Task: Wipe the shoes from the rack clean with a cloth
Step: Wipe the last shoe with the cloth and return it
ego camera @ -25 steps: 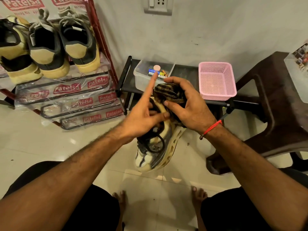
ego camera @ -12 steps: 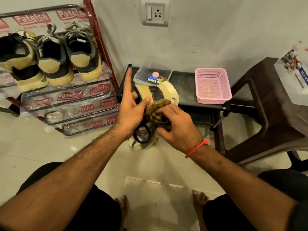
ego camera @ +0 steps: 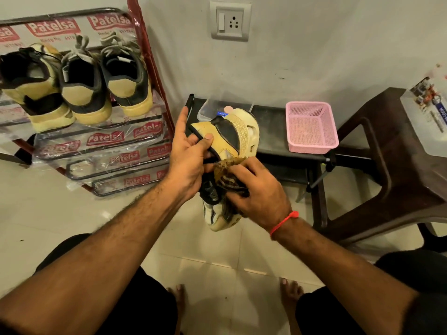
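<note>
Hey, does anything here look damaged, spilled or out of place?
Nothing is spilled or broken. The only oddity: the shoe rack still wears loose, crumpled printed plastic wrap. The left hand holds the shoe while the right hand presses the cloth on it.

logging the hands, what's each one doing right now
Left hand: grips the shoe, thumb on the collar.
Right hand: holds the cloth against the shoe.

Left hand point(ego camera: 187, 163) holds shoe point(ego camera: 232, 139); right hand point(ego camera: 258, 192) presses cloth point(ego camera: 228, 176) against it.

A home corner: shoe rack point(ego camera: 150, 68), wall socket point(ego camera: 229, 21), plastic stool point(ego camera: 387, 151), tiled floor point(ego camera: 48, 213).
</note>
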A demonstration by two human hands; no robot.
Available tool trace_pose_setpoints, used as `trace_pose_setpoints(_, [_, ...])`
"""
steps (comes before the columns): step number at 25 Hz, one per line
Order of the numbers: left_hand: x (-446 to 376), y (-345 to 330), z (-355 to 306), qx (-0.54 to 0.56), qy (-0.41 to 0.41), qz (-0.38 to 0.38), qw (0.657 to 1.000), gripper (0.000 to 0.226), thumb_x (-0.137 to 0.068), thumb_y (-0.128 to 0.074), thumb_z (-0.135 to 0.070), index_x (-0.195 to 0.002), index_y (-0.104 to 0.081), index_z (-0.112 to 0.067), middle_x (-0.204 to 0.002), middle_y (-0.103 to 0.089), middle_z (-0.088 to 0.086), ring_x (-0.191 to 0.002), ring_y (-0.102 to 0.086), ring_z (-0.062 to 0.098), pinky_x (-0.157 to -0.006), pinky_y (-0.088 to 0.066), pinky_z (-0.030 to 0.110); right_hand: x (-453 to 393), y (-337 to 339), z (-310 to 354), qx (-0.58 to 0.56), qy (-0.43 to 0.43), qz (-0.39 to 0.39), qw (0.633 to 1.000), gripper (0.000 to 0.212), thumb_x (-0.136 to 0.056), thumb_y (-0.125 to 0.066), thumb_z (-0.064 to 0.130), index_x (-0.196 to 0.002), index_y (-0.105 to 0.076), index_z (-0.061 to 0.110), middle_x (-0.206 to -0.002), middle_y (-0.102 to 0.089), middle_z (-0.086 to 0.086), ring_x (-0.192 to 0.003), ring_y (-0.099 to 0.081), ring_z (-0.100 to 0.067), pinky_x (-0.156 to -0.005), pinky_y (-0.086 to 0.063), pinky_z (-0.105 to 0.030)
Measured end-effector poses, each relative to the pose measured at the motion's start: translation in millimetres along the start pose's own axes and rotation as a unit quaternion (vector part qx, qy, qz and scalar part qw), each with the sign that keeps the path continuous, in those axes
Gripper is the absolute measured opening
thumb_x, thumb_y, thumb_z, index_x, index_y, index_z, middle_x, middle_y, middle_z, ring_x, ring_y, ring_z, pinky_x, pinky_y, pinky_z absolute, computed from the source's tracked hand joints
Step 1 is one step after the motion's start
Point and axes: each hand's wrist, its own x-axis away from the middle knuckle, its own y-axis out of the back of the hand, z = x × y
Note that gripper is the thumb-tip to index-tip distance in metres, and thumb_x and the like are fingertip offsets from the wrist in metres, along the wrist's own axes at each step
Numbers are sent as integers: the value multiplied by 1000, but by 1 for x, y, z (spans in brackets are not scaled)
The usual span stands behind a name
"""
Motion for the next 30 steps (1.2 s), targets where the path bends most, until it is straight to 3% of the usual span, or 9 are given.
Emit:
trace_pose_setpoints(5, [10, -9, 12, -30, -16, 78, 996, 78, -101, -54, 0, -158, -24, -45, -85, -67, 7, -63, -51, 18, -49, -42, 29, -55, 23, -18, -4, -56, -141, 988, 35, -79, -60, 26, -109, -69, 9, -100, -56, -12, -93, -57, -28, -76, -51, -35])
trace_pose_setpoints(7, [8, -9, 12, -26, -25, 65, 997, 80, -101, -53, 3, -157, -24, -45, -100, -76, 10, -79, -63, 30, -61, -49, 39, -37, 12, -9, 2, -49, -118, 992, 34, -80, -61, 28, -108, -69, 11, -99, -56, -10, -92, -57, -27, -75, -53, -37])
trace_pose_setpoints(11, [6, -2, -1, -38, -29, 27, 998, 75, -102, -49, 4, -158, -27, -40, -110, -77, -1, -90, -75, 17, -62, -60, 43, 7, -15, 5, 18, -19, -11, 1000, 35, -84, -61, 38, -108, -68, 14, -103, -59, -6, -95, -60, -23, -70, -58, -33])
trace_pose_setpoints(14, [4, -5, -9, -49, -32, 30, 998, 69, -103, -50, 2, -157, -32, -36, -113, -75, -3, -97, -74, 17, -68, -62, 47, -9, -8, -1, 40, -33, -28, 998, 38, -83, -57, 42, -109, -67, 16, -102, -58, -5, -95, -58, -22, -69, -53, -28])
trace_pose_setpoints(17, [1, -3, -10, -33, -34, 19, 999, 69, -102, -51, 3, -155, -34, -39, -105, -73, 1, -96, -67, 28, -79, -55, 58, -25, 9, -4, -68, -108, -72, 989, 34, -83, -56, 32, -111, -64, 15, -104, -57, -3, -96, -57, -17, -78, -53, -28])
trace_pose_setpoints(20, [6, 1, -9, -65, -29, 44, 996, 79, -100, -55, 4, -156, -28, -43, -98, -75, 1, -86, -68, 25, -62, -56, 42, -38, 21, -12, -192, -168, -119, 960, 29, -82, -59, 21, -110, -61, 14, -103, -60, -5, -93, -59, -15, -82, -52, -25])
trace_pose_setpoints(23, [8, 2, -2, -100, -13, 63, 993, 91, -95, -60, 8, -158, -20, -43, -107, -77, 3, -99, -73, 24, -80, -59, 56, -39, 20, -18, -291, -232, -102, 923, 26, -88, -59, 18, -114, -61, 17, -104, -66, -4, -99, -65, -18, -88, -57, -39])
trace_pose_setpoints(26, [8, 3, -1, -98, -6, 99, 990, 100, -91, -59, 16, -160, -16, -44, -118, -74, 7, -107, -71, 28, -92, -53, 63, -38, 25, -18, -421, -297, -91, 852, 23, -96, -59, 7, -117, -63, 15, -104, -71, 1, -100, -68, -13, -88, -59, -35])
trace_pose_setpoints(30, [12, 5, -4, -168, -38, 203, 964, 106, -94, -53, 18, -160, 4, -42, -120, -72, 0, -95, -72, 16, -83, -61, 39, -40, 34, -24, -478, -306, -123, 814, 25, -94, -63, 6, -119, -64, 11, -111, -71, -4, -106, -68, -18, -85, -57, -31])
